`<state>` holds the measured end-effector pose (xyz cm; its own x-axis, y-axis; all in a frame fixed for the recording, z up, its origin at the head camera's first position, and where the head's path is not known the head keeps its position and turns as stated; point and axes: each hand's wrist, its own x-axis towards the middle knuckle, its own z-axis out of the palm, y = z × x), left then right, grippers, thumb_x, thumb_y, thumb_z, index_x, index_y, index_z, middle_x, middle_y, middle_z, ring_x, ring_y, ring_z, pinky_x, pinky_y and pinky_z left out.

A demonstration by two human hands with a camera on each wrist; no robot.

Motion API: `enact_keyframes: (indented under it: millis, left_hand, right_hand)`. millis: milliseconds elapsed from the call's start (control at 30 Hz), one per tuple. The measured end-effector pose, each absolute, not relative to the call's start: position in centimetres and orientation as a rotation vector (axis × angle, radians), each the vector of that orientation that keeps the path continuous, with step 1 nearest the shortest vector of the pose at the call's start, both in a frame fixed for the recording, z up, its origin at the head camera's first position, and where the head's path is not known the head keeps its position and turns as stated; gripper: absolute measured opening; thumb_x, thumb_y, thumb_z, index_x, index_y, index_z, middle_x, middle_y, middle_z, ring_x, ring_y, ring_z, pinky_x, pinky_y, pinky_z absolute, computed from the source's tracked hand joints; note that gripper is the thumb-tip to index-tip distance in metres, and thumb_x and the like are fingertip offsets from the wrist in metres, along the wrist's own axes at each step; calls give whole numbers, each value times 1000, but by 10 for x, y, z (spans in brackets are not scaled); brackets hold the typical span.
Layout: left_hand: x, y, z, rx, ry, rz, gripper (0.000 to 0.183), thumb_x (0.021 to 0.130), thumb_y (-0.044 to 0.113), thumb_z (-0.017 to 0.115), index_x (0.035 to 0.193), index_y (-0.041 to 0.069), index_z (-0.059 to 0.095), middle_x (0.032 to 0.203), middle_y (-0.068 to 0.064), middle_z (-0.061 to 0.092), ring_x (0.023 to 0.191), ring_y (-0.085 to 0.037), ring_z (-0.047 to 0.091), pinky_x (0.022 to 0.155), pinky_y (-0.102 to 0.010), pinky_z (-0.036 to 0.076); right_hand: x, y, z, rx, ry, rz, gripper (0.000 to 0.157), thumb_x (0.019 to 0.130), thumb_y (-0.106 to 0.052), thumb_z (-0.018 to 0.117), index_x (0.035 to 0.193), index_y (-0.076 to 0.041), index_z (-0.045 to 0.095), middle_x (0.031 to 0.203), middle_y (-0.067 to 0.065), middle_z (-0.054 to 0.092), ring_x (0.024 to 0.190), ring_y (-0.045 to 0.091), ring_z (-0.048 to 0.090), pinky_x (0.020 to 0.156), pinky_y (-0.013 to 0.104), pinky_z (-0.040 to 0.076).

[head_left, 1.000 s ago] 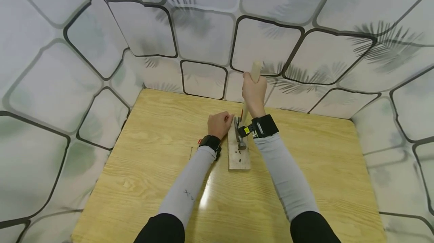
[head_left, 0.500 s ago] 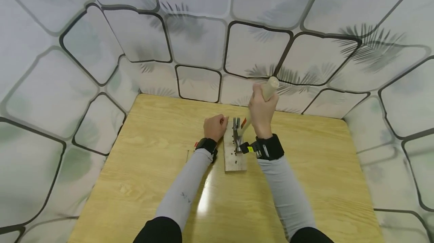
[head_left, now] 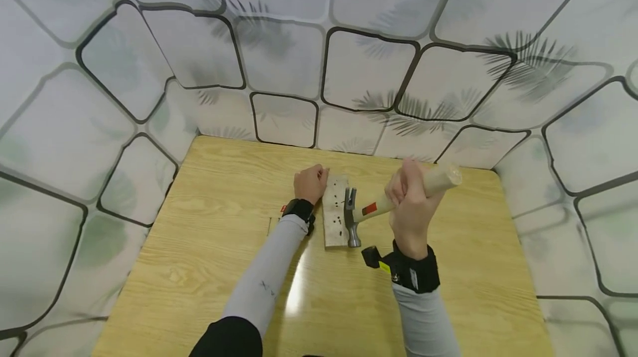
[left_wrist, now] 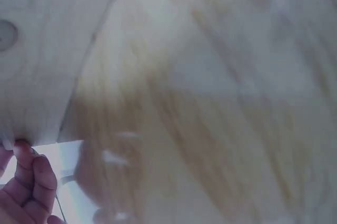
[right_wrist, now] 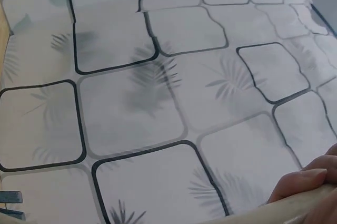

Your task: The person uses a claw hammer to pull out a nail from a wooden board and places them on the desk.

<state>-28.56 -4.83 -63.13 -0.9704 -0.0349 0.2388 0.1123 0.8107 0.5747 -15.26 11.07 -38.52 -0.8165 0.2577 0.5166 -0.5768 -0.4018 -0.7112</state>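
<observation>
My right hand [head_left: 415,207] grips the pale wooden handle of a claw hammer [head_left: 353,218], also seen in the right wrist view as a handle [right_wrist: 274,211] under curled fingers. A red label marks the handle. The steel head is by the right edge of a narrow wooden board [head_left: 332,229], its claw pointing to the far side. Several small dark spots dot the board's top. My left hand [head_left: 309,184] holds the board at its far left corner; in the left wrist view its curled fingers [left_wrist: 45,174] are at the board's end, near a round grey disc [left_wrist: 6,35].
The board lies on a yellow wood-grain table [head_left: 214,180]. Patterned walls [head_left: 289,58] rise behind and at both sides of it. Thin dark lines [head_left: 269,227] show on the table left of the left wrist.
The right hand has moved right and nearer the body, swinging the hammer's handle to the right. The head has gone from over the board to its right edge. The left hand keeps its hold.
</observation>
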Motion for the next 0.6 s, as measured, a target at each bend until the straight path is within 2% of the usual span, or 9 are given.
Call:
enact_keyframes:
  millis: [133,233,367,500,600]
  left_hand:
    - [-279,-46,-616,-43,-2792,-922,34,105,30,57,76,13,65,69,-6,63,67,-28,60,77,-49,45]
    - [-259,-47,-591,-89,-2830,-1012,30,107,30,52,96,12,74,92,-9,68,91,-34,61,87,-53,43]
    - [-216,-48,-558,-446,-2802,-1345,29,106,17,49,127,11,70,127,-7,65,123,-31,55,106,-52,39]
    - [-176,-45,-537,-854,-2775,-1439,35,103,9,52,137,10,63,138,-6,63,129,-27,53,109,-47,40]
    - [-157,-39,-528,-905,-2757,-1318,32,102,12,57,133,12,65,132,-5,67,122,-27,55,103,-46,44]
  right_hand:
    - [-129,119,-374,519,-1309,2233,53,104,-3,45,56,-8,25,45,-3,24,33,7,23,35,24,17]
    - [-116,126,-370,546,-1277,2229,53,104,0,42,55,-8,25,45,-3,24,33,7,24,34,23,18]
    - [-106,133,-368,565,-1275,2200,51,104,2,40,56,-7,25,44,-2,24,33,7,24,34,21,20]
    - [-100,138,-366,564,-1274,2195,51,104,4,39,56,-6,25,45,-2,24,34,7,24,35,22,20]
    - [-96,140,-364,565,-1250,2205,50,103,6,38,56,-6,25,45,-2,24,34,7,25,35,22,20]
